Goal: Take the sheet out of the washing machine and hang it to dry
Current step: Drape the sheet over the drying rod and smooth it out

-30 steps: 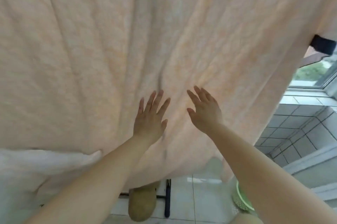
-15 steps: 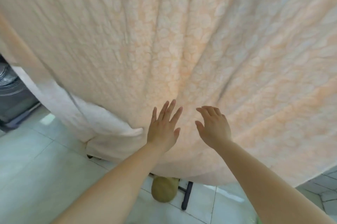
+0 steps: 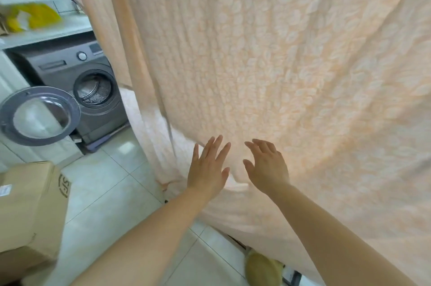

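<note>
Two bare forearms reach forward from the bottom edge of the view. The left hand (image 3: 208,168) is raised with its fingers straight and slightly spread, back of the hand toward the camera, right at the lower part of the hanging sheet (image 3: 268,64); whether the palm actually presses the cloth cannot be told from this angle. The right hand (image 3: 268,169) is just beside it, fingers relaxed and gently bent, gripping nothing, also at the cloth's surface. The sheet is a pale peach fabric with a raised, bubbly pattern; it hangs in a broad drape that fills most of the view from the top edge down, with vertical folds along its left side and its bottom hem near the floor. Under that hem, a rounded yellowish object (image 3: 263,269) shows on the white floor tiles (image 3: 105,192). At the lower left stands a cardboard box (image 3: 30,206) with a printed mark on its side. Farther back on the left is the grey front-loading washing machine (image 3: 77,80), its round door (image 3: 39,115) swung open and the drum visible inside. Above it runs a white counter carrying a yellow bag (image 3: 32,17).
</note>
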